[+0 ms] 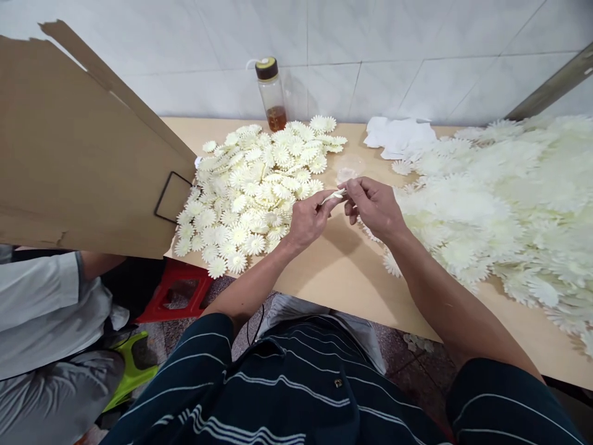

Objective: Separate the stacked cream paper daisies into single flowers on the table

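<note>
My left hand point(308, 219) and my right hand point(373, 205) meet above the wooden table point(343, 272), both pinching one small cream fabric flower piece point(334, 196) between thumb and fingers. To the left of my hands lies a flat spread of several cream daisy-shaped flowers point(254, 188). To the right a large loose heap of the same cream flowers point(504, 198) covers the table.
A clear bottle with a brown cap point(272, 94) stands at the back by the tiled wall. White cloth point(398, 137) lies behind the heap. A cardboard sheet point(78, 154) leans at the left. Another person in grey point(41, 321) sits at lower left beside a red stool point(178, 295).
</note>
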### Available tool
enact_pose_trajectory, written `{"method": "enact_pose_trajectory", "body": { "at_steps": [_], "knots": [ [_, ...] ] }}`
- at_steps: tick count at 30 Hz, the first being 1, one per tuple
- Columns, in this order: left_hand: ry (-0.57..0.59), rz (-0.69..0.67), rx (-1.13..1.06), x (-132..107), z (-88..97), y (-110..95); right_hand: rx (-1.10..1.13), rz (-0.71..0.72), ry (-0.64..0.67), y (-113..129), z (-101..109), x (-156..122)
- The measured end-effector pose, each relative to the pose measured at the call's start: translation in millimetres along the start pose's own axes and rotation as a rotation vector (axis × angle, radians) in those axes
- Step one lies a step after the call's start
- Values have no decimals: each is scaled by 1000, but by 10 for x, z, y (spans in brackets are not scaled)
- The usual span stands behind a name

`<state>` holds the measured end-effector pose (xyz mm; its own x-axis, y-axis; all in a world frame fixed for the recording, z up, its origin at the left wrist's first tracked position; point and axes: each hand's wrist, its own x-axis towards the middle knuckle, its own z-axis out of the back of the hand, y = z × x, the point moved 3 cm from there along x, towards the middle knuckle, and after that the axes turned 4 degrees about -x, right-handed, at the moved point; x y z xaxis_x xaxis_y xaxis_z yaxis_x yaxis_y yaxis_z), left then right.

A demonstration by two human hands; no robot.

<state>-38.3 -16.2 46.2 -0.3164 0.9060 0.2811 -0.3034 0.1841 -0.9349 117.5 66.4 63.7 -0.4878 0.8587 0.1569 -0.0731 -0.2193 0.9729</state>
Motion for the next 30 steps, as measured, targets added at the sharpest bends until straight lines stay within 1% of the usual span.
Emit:
{"method": "enact_pose_trajectory", "body": {
  "at_steps": [3,5,7,9,12,14,17,21,25,30],
  "knots": [
    [41,255,-263,36,-97,87,-229,87,-67,-83,129,-56],
    [64,415,-436,34,-159,152,-381,207,-82,-161,164,-70],
    [66,543,-562,20,-216,211,-532,354,-57,-249,142,-76],
    [34,627,-635,9,-261,266,-641,458,-21,-346,89,-79],
    [-41,695,-678,7,-308,344,-742,501,3,-461,10,-81],
    [-79,709,-676,11,-319,380,-785,495,24,-499,-32,-85],
    [-98,672,-654,10,-291,385,-809,494,43,-499,-70,-91],
    [-67,602,-589,-9,-177,329,-793,506,12,-470,-62,-87],
    [-39,550,-504,-17,-64,252,-752,464,-9,-465,-25,-81],
    [-57,487,-489,-29,-28,207,-720,437,53,-415,-40,-109]
  ]
}}
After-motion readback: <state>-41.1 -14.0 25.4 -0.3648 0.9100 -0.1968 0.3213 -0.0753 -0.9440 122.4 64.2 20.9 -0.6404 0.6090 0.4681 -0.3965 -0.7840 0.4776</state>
